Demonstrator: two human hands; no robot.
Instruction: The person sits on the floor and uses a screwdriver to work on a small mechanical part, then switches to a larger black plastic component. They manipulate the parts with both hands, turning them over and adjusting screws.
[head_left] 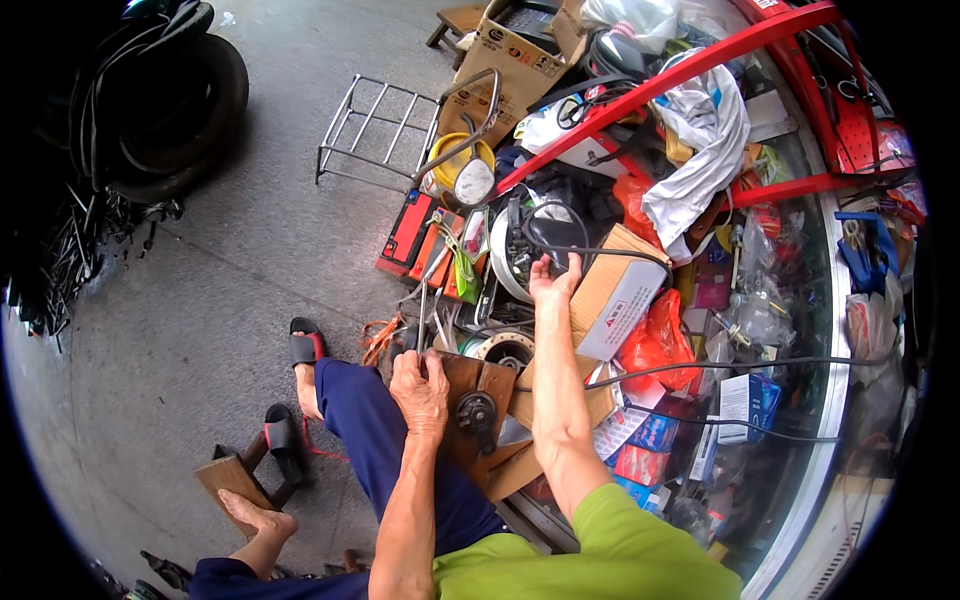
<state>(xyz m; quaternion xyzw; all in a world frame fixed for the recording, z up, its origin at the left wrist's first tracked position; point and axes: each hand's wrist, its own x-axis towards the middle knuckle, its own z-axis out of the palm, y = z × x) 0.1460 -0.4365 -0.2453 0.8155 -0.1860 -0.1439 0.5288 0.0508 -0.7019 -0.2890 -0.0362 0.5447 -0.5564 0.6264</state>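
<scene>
Left hand (419,390): knuckles up, fingers curled; what they hold, we cannot tell.
Slim black rubber-looking cable (622,252): loops beside and across the brown rectangular cardboard carton (598,288); we judge it light, springy, best pinched mid-loop.
Right hand (555,284): forearm outstretched, palm upturned, thumb and fingers parted at the cable.
</scene>
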